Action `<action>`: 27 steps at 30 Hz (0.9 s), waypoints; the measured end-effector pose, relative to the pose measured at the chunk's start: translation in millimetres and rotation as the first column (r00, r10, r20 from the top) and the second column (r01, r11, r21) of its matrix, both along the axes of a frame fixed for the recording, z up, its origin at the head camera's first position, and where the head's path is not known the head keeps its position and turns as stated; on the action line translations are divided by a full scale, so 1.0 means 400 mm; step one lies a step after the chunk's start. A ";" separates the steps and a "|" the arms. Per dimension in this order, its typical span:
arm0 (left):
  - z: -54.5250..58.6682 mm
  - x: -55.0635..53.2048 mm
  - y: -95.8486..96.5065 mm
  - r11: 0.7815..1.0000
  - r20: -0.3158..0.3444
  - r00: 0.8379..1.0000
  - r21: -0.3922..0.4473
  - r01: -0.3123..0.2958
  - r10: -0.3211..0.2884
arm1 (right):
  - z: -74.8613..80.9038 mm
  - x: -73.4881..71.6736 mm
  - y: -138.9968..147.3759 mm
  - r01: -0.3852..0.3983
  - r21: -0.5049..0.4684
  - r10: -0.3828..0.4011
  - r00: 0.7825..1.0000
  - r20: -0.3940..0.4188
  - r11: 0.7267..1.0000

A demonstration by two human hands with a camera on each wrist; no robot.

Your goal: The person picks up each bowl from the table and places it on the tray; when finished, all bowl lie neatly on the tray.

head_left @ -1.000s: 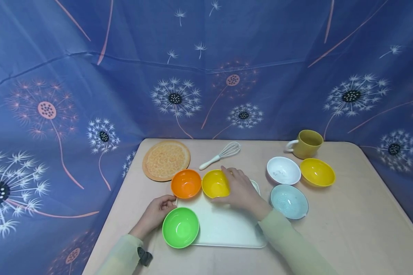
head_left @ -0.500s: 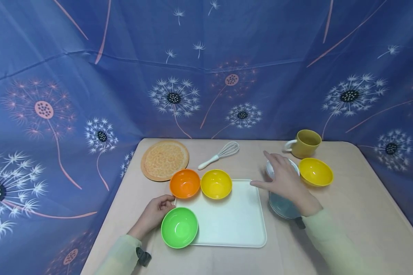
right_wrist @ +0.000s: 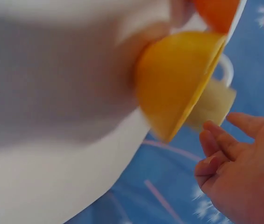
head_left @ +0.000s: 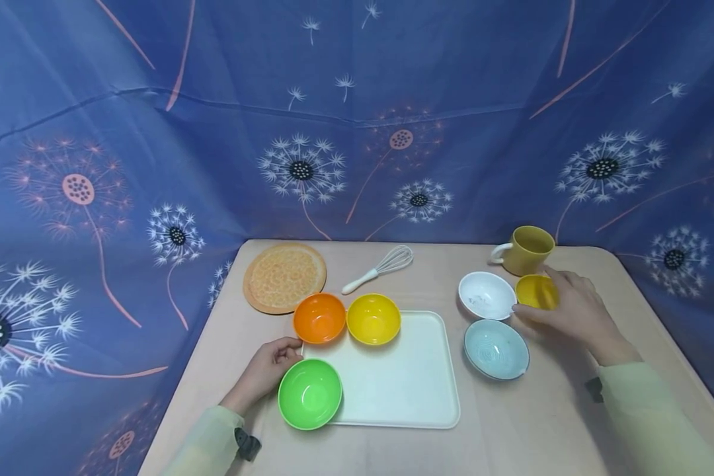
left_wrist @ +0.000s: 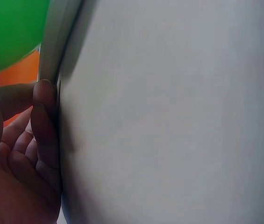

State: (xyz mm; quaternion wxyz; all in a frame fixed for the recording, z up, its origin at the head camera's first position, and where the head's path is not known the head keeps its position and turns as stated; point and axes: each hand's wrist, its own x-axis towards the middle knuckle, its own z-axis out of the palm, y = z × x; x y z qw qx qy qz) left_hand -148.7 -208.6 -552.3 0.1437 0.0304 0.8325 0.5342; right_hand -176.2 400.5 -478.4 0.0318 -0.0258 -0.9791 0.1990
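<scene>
My left hand [head_left: 266, 370] is at the left edge of a white rectangular tray [head_left: 404, 390], between an orange bowl [head_left: 319, 318] and a green bowl [head_left: 310, 395]. Its thumb and finger pinch the tray's edge in the left wrist view. At the right, my right hand [head_left: 577, 314] reaches over a yellow bowl [head_left: 532, 291], partly covering it. In the right wrist view its fingers [right_wrist: 223, 140] are spread and stand apart from that bowl's rim. A second yellow bowl [head_left: 373, 319] sits on the tray's back edge beside the orange bowl.
A white bowl [head_left: 486, 296] and a light blue bowl [head_left: 496, 350] stand right of the tray. Behind them is a mustard mug [head_left: 528, 251] with a white handle. A whisk [head_left: 381, 268] and a round pizza-like disc [head_left: 285, 277] lie at the back, before a blue curtain [head_left: 357, 132].
My right hand has let go of the yellow bowl on the tray and moved right, past the white bowl, to the other yellow bowl. The left hand has stayed in place.
</scene>
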 end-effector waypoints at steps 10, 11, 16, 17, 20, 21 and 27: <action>0.003 0.003 0.007 1.000 -0.012 1.000 -0.005 -0.028 0.028 | -0.045 0.009 0.060 0.045 0.059 -0.050 0.994 0.097 0.997; 0.004 0.003 0.007 1.000 -0.012 1.000 -0.005 -0.026 0.026 | -0.048 0.010 0.061 0.045 0.058 -0.051 0.993 0.104 0.997; 0.002 0.004 0.005 1.000 -0.013 1.000 -0.012 -0.005 0.005 | -0.057 0.012 0.064 0.047 0.041 -0.051 0.992 0.119 0.998; 0.002 0.004 0.005 1.000 -0.012 1.000 -0.013 -0.004 0.004 | -0.059 0.011 0.065 0.048 0.036 -0.052 0.991 0.121 0.998; 0.001 0.004 0.003 1.000 -0.007 1.000 -0.017 -0.004 0.004 | -0.064 0.010 0.066 0.052 0.020 -0.054 0.991 0.121 0.998; 0.000 0.004 0.003 1.000 -0.004 1.000 -0.016 -0.004 0.004 | -0.065 0.009 0.067 0.052 0.015 -0.054 0.992 0.117 0.999; -0.002 0.000 0.001 1.000 0.004 1.000 -0.006 -0.002 0.002 | -0.075 0.007 0.068 0.059 0.003 -0.059 0.994 0.090 0.998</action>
